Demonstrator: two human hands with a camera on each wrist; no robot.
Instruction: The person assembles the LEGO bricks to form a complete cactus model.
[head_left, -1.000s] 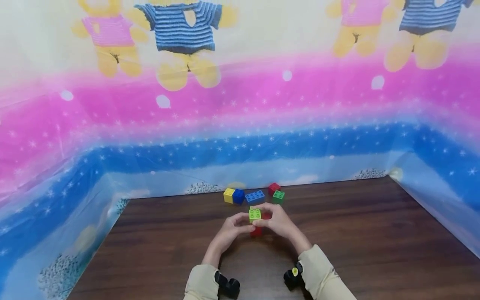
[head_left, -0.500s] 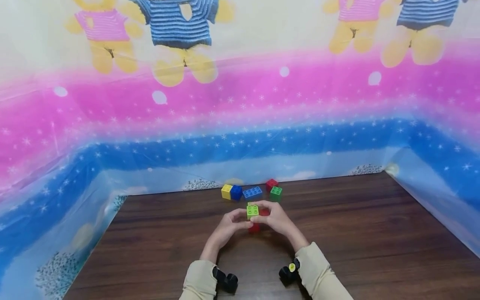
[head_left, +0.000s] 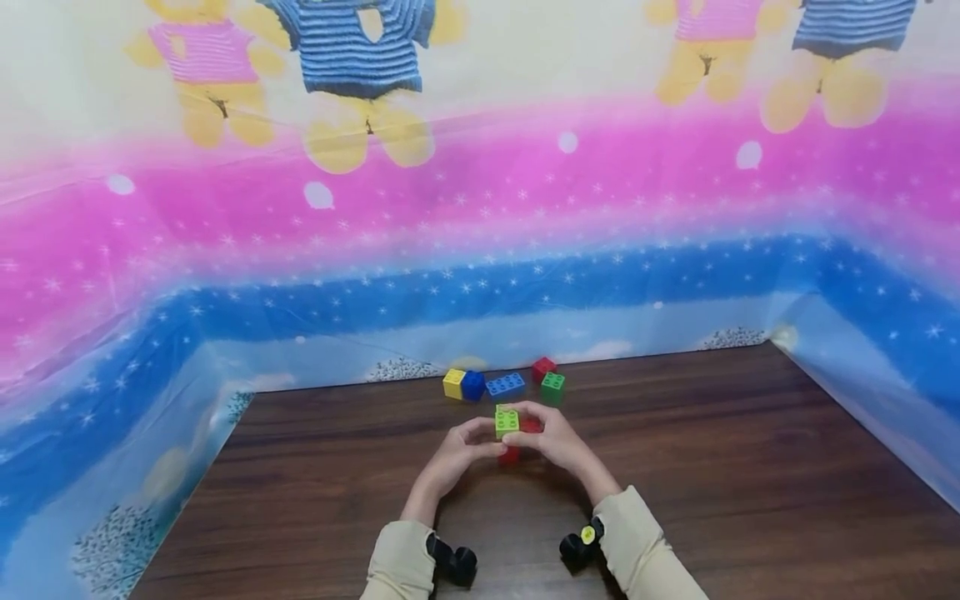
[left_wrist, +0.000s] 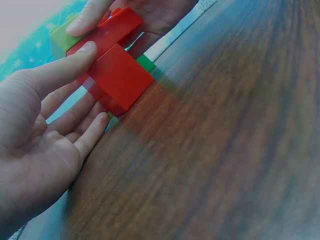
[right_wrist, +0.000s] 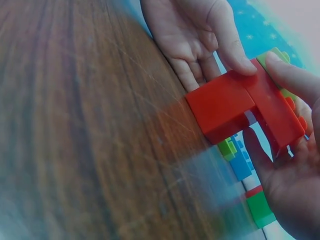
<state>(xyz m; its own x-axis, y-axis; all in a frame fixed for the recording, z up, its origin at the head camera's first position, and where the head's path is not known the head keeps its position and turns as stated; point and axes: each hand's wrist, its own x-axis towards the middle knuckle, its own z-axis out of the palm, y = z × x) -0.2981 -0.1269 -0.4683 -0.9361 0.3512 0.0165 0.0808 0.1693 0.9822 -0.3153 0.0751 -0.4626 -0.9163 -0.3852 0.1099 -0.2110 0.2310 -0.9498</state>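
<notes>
Between both hands stands a small stack of toy building bricks. Its lower red brick [left_wrist: 122, 80] meets the table, and an upper red brick [right_wrist: 275, 107] sits on it, jutting out to the right. A lime green brick [head_left: 506, 422] sits on top at the left end. My left hand [head_left: 452, 457] holds the stack from the left, thumb on the red bricks near their joint, fingers behind. My right hand [head_left: 555, 437] grips the upper part, its thumb against the lime green brick and fingers around the far side. Another lime green piece [right_wrist: 227, 148] shows behind the lower red brick.
Behind the hands, near the table's back edge, lie a yellow brick [head_left: 453, 383], a dark blue brick [head_left: 473, 385], a lighter blue brick [head_left: 506, 385], a red brick [head_left: 543, 369] and a green brick [head_left: 552, 387]. A printed cloth [head_left: 480, 275] hangs around the wooden table [head_left: 315, 500].
The head view has shifted slightly, so the table and hands appear a little higher and further left. Both hands keep nearly the same hold on the brick stack.
</notes>
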